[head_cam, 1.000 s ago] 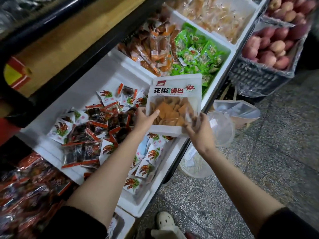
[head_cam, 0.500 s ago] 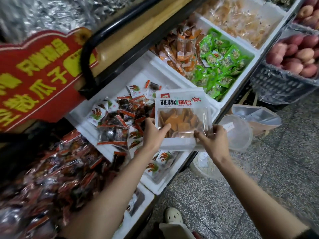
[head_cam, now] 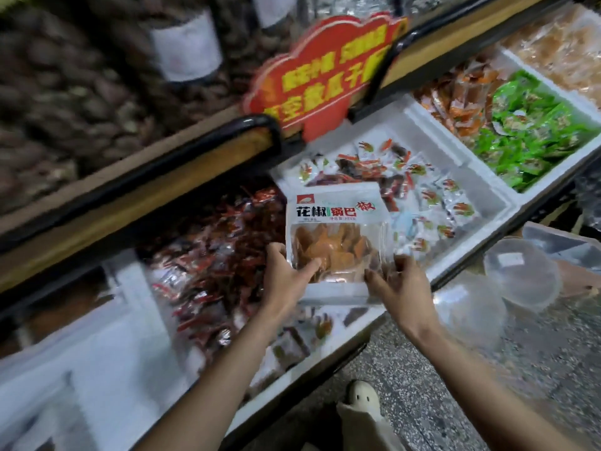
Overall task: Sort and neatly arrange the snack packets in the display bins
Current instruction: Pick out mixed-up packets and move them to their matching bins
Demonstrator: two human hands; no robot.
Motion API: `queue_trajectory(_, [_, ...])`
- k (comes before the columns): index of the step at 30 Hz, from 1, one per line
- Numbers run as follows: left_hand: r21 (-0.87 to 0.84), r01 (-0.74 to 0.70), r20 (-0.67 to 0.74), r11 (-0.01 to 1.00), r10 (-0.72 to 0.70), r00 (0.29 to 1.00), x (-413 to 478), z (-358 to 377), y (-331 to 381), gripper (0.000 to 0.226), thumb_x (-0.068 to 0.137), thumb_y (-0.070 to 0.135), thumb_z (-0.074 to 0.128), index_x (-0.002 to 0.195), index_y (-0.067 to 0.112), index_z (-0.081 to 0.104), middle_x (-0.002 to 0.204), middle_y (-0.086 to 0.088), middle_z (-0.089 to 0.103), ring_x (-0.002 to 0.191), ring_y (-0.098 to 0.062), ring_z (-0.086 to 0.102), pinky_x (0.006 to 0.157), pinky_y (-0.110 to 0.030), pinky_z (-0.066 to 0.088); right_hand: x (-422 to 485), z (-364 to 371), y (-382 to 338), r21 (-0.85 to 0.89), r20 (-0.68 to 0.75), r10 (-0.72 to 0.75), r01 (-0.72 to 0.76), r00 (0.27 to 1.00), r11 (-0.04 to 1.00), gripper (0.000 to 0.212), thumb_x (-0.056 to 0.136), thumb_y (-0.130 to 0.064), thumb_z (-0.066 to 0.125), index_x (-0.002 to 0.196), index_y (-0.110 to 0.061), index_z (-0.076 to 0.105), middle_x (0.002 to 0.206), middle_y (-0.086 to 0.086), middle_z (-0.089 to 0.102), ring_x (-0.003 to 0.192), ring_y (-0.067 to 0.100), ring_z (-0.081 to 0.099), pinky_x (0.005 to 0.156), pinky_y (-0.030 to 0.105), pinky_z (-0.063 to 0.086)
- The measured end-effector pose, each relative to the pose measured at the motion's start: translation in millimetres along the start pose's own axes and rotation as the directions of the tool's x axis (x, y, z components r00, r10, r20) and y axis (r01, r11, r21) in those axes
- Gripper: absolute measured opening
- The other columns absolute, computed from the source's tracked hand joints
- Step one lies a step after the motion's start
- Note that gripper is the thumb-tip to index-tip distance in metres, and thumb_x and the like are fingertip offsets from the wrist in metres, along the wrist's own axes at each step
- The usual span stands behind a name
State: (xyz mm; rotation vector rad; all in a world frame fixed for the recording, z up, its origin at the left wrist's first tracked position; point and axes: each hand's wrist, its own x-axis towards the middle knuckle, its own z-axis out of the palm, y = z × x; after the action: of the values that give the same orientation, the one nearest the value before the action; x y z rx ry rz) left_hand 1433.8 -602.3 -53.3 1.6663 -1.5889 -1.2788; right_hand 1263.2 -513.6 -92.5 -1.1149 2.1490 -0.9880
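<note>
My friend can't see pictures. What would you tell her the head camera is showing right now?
Two bare hands, left hand and right hand, hold a big white snack bag of orange crisps above a white foam bin of small packets. Nearby bins hold red packets and green packets, with a red sign behind.

Red sign [head_cam: 320,71] and black rail [head_cam: 208,148] block above; white bin [head_cam: 481,219] front corner bare.

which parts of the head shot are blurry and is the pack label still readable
Head view: the upper-left shelf and red sign are motion-smeared, the dark red packets soft; the large snack pack held by both hands stays sharp enough to read its big characters.
</note>
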Motion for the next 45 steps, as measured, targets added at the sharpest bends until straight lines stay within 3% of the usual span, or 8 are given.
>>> queue_trajectory(6, [0.017,0.076,-0.128,0.997,-0.074,0.989,-58,-109,-71,0.048,0.083,0.023,0.074,0.104,0.010,0.034,0.098,-0.002,0.047,0.089,-0.016,0.051,0.074,-0.027,0.041,-70,71,-69,0.054,0.137,-0.116,0.110,0.984,0.992,0.032,0.082,-0.036,0.068,0.093,-0.010,0.053,0.082,0.010,0.057,0.069,0.019,0.054,0.049,0.018,0.031])
queue_trajectory(9, [-0.037,0.111,-0.193,0.993,-0.116,0.974,-91,-158,-103,0.045,0.084,0.021,0.073,0.109,0.007,0.038,0.096,0.002,0.048,0.088,-0.010,0.054,0.067,-0.010,0.044,-106,106,-101,0.070,0.211,-0.185,0.174,0.960,0.982,0.032,0.083,-0.026,0.069,0.099,-0.008,0.048,0.091,0.009,0.051,0.073,0.016,0.049,0.052,0.011,0.032])
queue_trajectory(18, [-0.084,0.277,-0.362,0.957,-0.288,0.887,-170,-263,-191,0.049,0.084,0.026,0.072,0.111,0.011,0.034,0.091,0.006,0.044,0.095,-0.018,0.049,0.066,-0.018,0.037,-196,207,-156,0.153,0.505,-0.231,0.178,0.831,0.972,0.027,0.089,-0.039,0.059,0.097,-0.013,0.055,0.099,0.006,0.056,0.089,0.025,0.057,0.069,0.037,0.052])
queue_trajectory(24, [-0.119,0.271,-0.366,0.955,-0.296,0.882,-199,-288,-229,0.039,0.079,0.002,0.076,0.088,0.029,0.049,0.090,0.007,0.059,0.092,-0.016,0.056,0.078,-0.019,0.038,-232,250,-152,-0.034,0.638,-0.162,0.238,0.752,0.971,0.043,0.092,-0.041,0.053,0.116,-0.006,0.056,0.112,0.013,0.054,0.099,0.026,0.050,0.077,0.025,0.035])
queue_trajectory(29, [-0.160,0.324,-0.346,0.933,-0.360,0.866,-201,-282,-250,0.044,0.077,0.013,0.080,0.109,0.014,0.051,0.106,-0.006,0.062,0.104,-0.022,0.060,0.084,-0.024,0.040,-233,251,-140,-0.082,0.638,-0.096,0.192,0.764,0.978,0.037,0.090,-0.027,0.061,0.117,-0.004,0.049,0.120,0.014,0.050,0.109,0.028,0.050,0.077,0.022,0.033])
queue_trajectory(38, [0.299,0.379,-0.482,0.876,-0.204,0.852,-193,-276,-242,0.075,0.079,0.023,0.077,0.135,0.000,0.033,0.132,-0.021,0.039,0.123,-0.039,0.041,0.092,-0.045,0.045,-219,224,-129,-0.137,0.765,-0.143,0.376,0.628,0.917,0.045,0.094,-0.018,0.056,0.132,-0.008,0.036,0.116,0.012,0.058,0.103,0.025,0.059,0.075,0.022,0.041])
queue_trajectory(41, [0.568,0.399,-0.442,0.720,-0.142,0.886,-187,-268,-225,0.064,0.086,0.028,0.068,0.136,0.007,0.035,0.141,-0.019,0.030,0.130,-0.036,0.029,0.103,-0.044,0.035,-206,211,-122,-0.180,0.786,-0.172,0.487,0.593,0.855,0.039,0.096,-0.015,0.050,0.132,-0.013,0.036,0.112,0.010,0.061,0.099,0.026,0.061,0.075,0.032,0.044])
queue_trajectory(45, [0.789,0.316,-0.362,0.527,-0.017,0.932,-171,-248,-214,0.058,0.067,0.019,0.082,0.116,0.001,0.058,0.116,-0.022,0.053,0.104,-0.040,0.050,0.086,-0.050,0.046,-176,183,-114,-0.256,0.785,-0.215,0.620,0.582,0.742,0.034,0.095,-0.023,0.049,0.129,-0.021,0.042,0.112,0.004,0.064,0.099,0.025,0.062,0.071,0.032,0.045])
